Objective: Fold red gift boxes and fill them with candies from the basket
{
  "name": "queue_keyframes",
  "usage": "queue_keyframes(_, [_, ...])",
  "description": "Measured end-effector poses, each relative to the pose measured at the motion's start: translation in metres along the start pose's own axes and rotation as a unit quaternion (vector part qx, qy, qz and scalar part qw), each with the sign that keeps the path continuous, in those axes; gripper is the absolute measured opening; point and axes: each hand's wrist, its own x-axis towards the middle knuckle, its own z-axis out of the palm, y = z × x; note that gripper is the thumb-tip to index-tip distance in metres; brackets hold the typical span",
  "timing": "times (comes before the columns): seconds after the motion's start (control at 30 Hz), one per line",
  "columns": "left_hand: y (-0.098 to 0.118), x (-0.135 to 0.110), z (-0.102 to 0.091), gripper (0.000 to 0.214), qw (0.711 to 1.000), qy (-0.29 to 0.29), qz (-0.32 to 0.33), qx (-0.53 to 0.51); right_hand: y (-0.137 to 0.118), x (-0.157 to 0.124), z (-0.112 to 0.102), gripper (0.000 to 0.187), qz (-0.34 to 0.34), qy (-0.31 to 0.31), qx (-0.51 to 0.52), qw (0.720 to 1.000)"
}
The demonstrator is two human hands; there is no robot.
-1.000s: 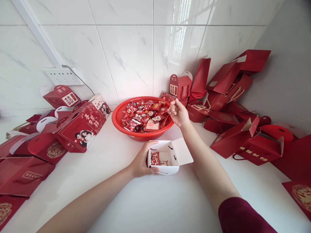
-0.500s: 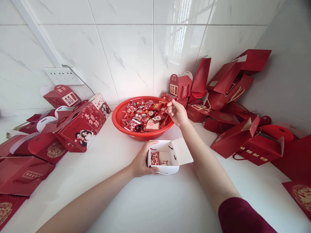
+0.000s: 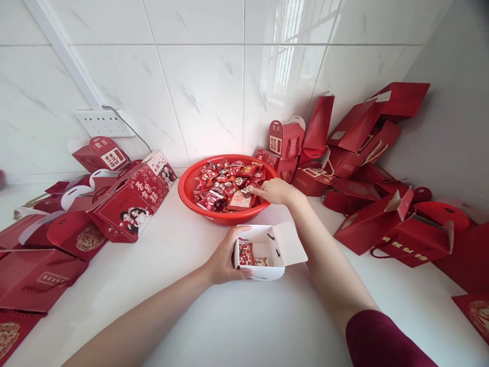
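My left hand (image 3: 225, 260) grips the left side of a small paper box (image 3: 267, 273), white inside, with its top open and one flap (image 3: 291, 244) standing out to the right. A red-and-white patterned candy packet (image 3: 246, 254) and a smaller pale one (image 3: 262, 262) lie at the bottom. Beyond the box is a red plastic basket (image 3: 185, 196) heaped with wrapped candies (image 3: 219, 186). My right hand (image 3: 275, 191) reaches over the basket's right rim, index finger stretched onto the candies; the other fingers are partly hidden. No candy shows in it.
Red gift boxes (image 3: 130, 204) are piled along the left. More red boxes and bags (image 3: 355, 188) crowd the right side and back corner. Behind the basket rises a white tiled wall with a socket strip (image 3: 103, 124) and a cable.
My right hand has gone from raised above the basket's right rim, fingers curled, to lower and leftward onto the candies. My left hand keeps hold of the box; the view has shifted slightly.
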Motion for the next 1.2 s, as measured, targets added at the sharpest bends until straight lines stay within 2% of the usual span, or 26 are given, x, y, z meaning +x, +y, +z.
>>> queue_keyframes(0.13, [0.000,-0.001,-0.001,0.097,1.000,0.000,-0.002,0.002,-0.011,0.015,0.001,0.049,0.025,-0.077,0.001,0.997])
queue_keyframes(0.27, [0.000,-0.001,-0.001,0.097,1.000,0.010,0.002,0.018,-0.019,0.034,-0.004,0.065,0.026,-0.145,0.052,0.988])
queue_keyframes(0.37, [0.000,-0.001,-0.001,0.098,1.000,0.011,0.000,0.023,-0.019,0.045,-0.006,0.067,0.023,-0.202,0.173,0.964])
queue_keyframes(0.47, [0.000,-0.001,-0.002,0.099,1.000,0.008,0.005,0.027,-0.015,0.048,-0.002,0.046,0.025,-0.234,0.318,0.919])
queue_keyframes(0.57, [0.001,-0.001,-0.002,0.099,0.999,0.011,0.010,0.033,-0.012,0.046,0.005,0.021,-0.032,-0.240,0.361,0.901])
queue_keyframes(0.63, [0.001,-0.001,-0.001,0.098,0.999,0.013,0.006,0.035,-0.011,0.043,0.008,0.018,-0.080,-0.243,0.374,0.891])
queue_keyframes(0.7, [0.001,-0.001,-0.001,0.099,0.999,0.014,0.003,0.036,-0.012,0.042,0.007,0.022,-0.113,-0.240,0.345,0.900])
queue_keyframes(0.77, [0.001,-0.001,-0.001,0.099,0.999,0.012,0.006,0.035,-0.013,0.043,0.006,0.025,-0.118,-0.221,0.241,0.938])
queue_keyframes(0.87, [0.001,-0.001,-0.002,0.098,0.999,0.009,0.014,0.036,-0.015,0.047,0.008,0.018,-0.066,-0.179,0.069,0.979])
queue_keyframes(1.03, [-0.002,-0.002,-0.002,0.099,0.998,0.008,0.017,0.053,-0.020,0.055,0.027,0.008,-0.016,-0.177,-0.050,0.983])
queue_keyframes(1.2, [0.002,-0.002,-0.003,0.096,0.996,0.013,0.029,0.088,-0.019,0.062,0.031,0.024,-0.024,-0.200,-0.081,0.976])
